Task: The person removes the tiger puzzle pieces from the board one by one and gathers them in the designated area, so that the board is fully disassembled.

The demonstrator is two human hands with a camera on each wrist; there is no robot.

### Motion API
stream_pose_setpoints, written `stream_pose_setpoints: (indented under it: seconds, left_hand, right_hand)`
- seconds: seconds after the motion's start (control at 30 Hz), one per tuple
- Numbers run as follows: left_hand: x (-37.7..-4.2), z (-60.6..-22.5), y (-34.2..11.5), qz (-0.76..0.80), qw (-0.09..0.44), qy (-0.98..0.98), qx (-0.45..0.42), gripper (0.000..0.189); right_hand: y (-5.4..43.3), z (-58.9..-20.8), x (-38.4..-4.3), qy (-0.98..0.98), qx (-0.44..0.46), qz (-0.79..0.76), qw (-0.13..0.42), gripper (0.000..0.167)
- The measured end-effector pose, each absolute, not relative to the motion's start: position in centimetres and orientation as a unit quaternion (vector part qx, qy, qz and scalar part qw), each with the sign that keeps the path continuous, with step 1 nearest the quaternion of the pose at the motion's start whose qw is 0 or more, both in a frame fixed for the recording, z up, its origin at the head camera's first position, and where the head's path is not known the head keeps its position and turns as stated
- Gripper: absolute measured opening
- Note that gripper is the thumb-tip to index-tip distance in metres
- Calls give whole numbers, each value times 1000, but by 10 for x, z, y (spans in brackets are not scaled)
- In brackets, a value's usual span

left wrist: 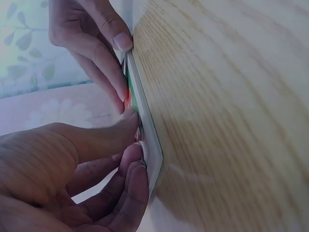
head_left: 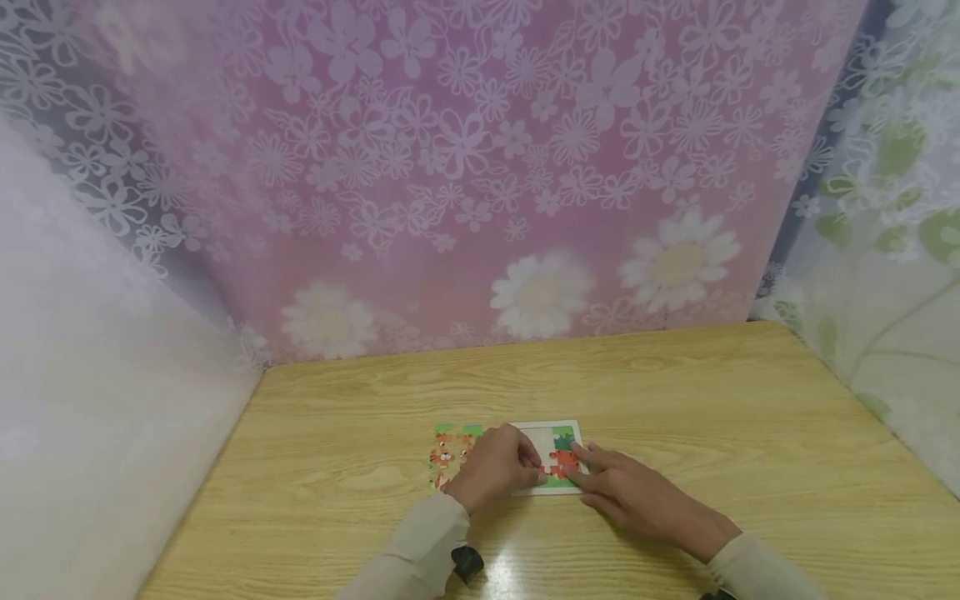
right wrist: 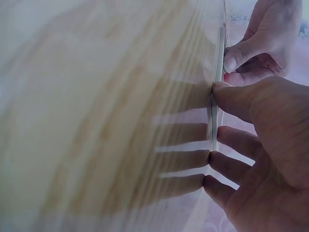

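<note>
A jigsaw puzzle tray with a white border lies on the table. Several joined pieces, green and orange-red, fill its right side, while pale backing shows to their left. My left hand bends over the tray's lower part, thumb and index finger pinching a small reddish puzzle piece close against the joined ones. My right hand rests at the tray's right edge with its fingers spread. Its fingertips touch the border and the joined pieces; in the right wrist view the thumb lies along the near edge.
Several loose puzzle pieces with orange, green and white print lie left of the tray, partly behind my left hand. The wood-grain table meets a pink flowered cloth at the back. Pale hangings stand at both sides.
</note>
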State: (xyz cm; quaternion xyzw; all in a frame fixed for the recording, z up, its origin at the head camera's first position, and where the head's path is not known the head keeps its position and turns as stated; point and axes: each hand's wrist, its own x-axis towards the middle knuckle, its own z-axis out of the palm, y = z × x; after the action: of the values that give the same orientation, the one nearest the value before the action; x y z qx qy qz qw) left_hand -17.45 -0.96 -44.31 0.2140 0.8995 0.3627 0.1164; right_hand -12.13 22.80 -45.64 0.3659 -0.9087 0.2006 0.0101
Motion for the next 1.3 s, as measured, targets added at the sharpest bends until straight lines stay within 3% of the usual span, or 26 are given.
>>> stream_pose_setpoints:
  seconds: [0.33,1.3]
  left_hand:
    - [-172,-443,-9,362,107,900,218,14]
    - [-170,-447,-11,386,106,893,206,15]
  right_hand:
    - [228,-457,-120,-906,373,199,29,41]
    - [225,-456,-119,-913,350,210,10,39]
